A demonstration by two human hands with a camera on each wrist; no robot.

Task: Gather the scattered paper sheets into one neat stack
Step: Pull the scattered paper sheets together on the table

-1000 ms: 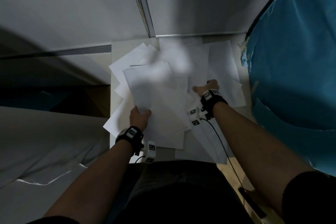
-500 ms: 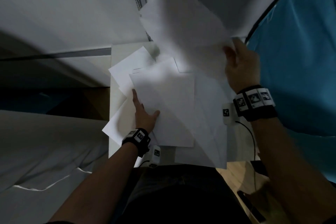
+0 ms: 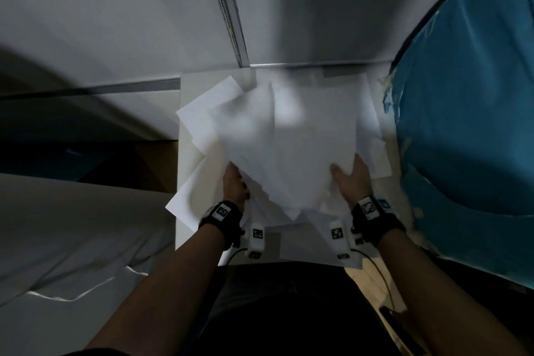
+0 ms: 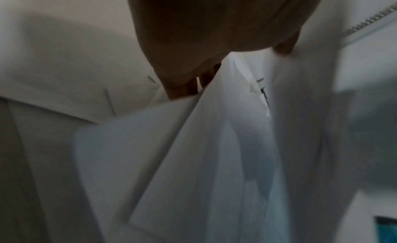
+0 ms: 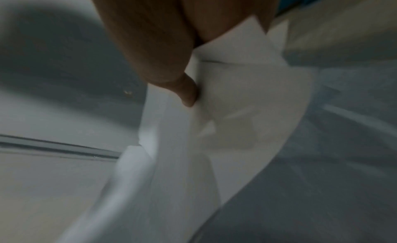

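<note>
Over the white counter (image 3: 185, 182), both hands are holding a loose bunch of sheets (image 3: 289, 139), fanned and uneven, above other sheets lying scattered on the surface. At the bunch's near left edge the left hand (image 3: 235, 186) is gripping, fingers tucked under the paper and thumb on top, while the right hand (image 3: 354, 179) is pinching the near right edge, its thumb (image 5: 187, 92) pressing on the top sheet. Just right of the counter a blue cover (image 3: 462, 124) is hanging.

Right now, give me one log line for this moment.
phase: gathering | left hand: grips loose white paper sheets | right hand: grips same bundle | small white table: sheets splayed, unstacked
</note>
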